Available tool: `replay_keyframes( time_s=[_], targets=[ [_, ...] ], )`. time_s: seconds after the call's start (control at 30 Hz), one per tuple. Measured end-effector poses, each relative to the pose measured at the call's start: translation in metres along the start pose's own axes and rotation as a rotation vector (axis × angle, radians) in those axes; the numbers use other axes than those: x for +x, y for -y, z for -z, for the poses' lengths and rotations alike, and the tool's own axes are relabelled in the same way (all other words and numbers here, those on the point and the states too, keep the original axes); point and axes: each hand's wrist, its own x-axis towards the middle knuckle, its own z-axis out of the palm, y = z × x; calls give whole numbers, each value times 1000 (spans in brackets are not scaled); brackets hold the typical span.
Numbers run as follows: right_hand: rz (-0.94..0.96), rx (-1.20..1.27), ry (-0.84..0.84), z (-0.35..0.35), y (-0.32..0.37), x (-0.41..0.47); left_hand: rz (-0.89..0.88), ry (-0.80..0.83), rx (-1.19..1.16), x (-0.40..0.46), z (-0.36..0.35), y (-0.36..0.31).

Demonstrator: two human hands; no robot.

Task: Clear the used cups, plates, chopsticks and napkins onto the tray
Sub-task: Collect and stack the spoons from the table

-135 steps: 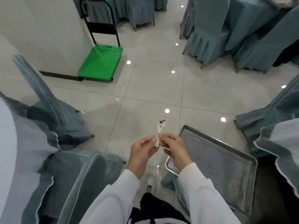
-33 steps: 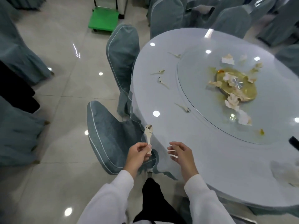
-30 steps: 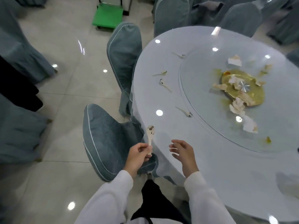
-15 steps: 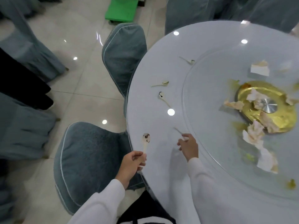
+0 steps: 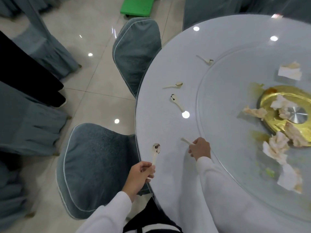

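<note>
- Spoon (image 5: 156,151) — dirty bowl up, over the table (image 5: 168,165) edge; left hand (image 5: 140,176) pinches its handle, fingers curled.
- Second spoon (image 5: 186,140) on the table near the glass turntable (image 5: 235,91); right hand (image 5: 200,147) curled round it, handle sticking out left.
- Three more spoons (image 5: 175,101) lie farther along the table.
- Crumpled napkins (image 5: 276,147) on the turntable.

Soiled white spoon (image 5: 156,151) upright in left hand (image 5: 140,176), dark residue in its bowl; second spoon (image 5: 186,140) pinched by right hand (image 5: 200,147), handle end sticking out left. Three more dirty spoons flat on the surface (image 5: 168,132): (image 5: 175,100), (image 5: 175,85), (image 5: 206,60). Crumpled stained napkins (image 5: 277,148) on the glass turntable (image 5: 235,98), around its gold hub
</note>
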Motion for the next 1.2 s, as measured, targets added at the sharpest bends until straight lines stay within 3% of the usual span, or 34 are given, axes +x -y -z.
replay_keyframes(
  time_s=[0.23, 0.37, 0.73, 1.0, 1.2],
  targets=[
    [118, 439, 185, 0, 6, -39, -24, 22, -29, 0, 1, -10],
    [192, 552, 170, -9, 8, -78, -54, 28, -54, -4, 10, -14],
    [327, 614, 4, -63, 19, -157, -106, 28, -94, -30, 68, 6],
    [273, 628, 32, -123, 30, -242, -207, 70, -63, -49, 152, 27],
    [333, 658, 107, -170, 53, -328, -303, 86, -47, -72, 223, 43]
  ],
)
